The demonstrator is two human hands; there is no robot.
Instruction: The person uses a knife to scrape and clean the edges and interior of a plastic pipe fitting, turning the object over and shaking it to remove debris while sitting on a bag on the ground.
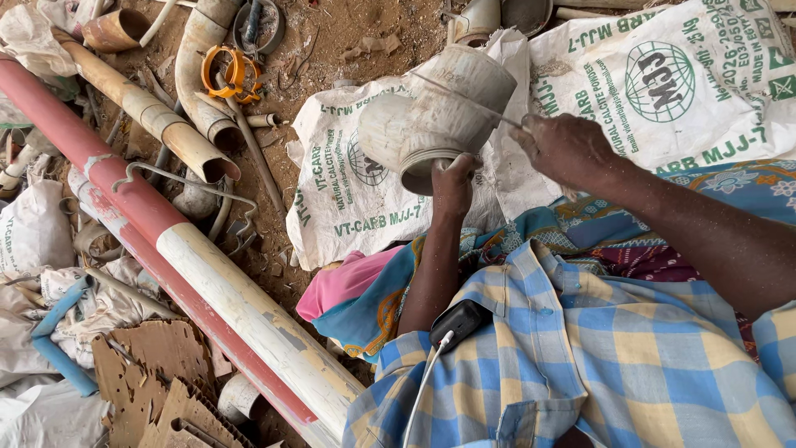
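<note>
A dusty grey-white pipe fitting [435, 112] with several round openings is held up over a white woven sack [348, 199]. My left hand [453, 184] grips the rim of its lowest opening from below. My right hand [565, 149] is closed on a thin blade or wire [464, 99] that lies slanted across the fitting's upper body. I wear a blue and yellow checked shirt, and a colourful cloth covers my lap.
A long red and white pipe [191, 274] runs diagonally at left, beside tan pipes [153, 116], a curved elbow pipe [203, 66], an orange clamp [228, 73], a metal hook and cardboard scraps [157, 382]. Another printed sack [663, 83] lies at upper right on dirt ground.
</note>
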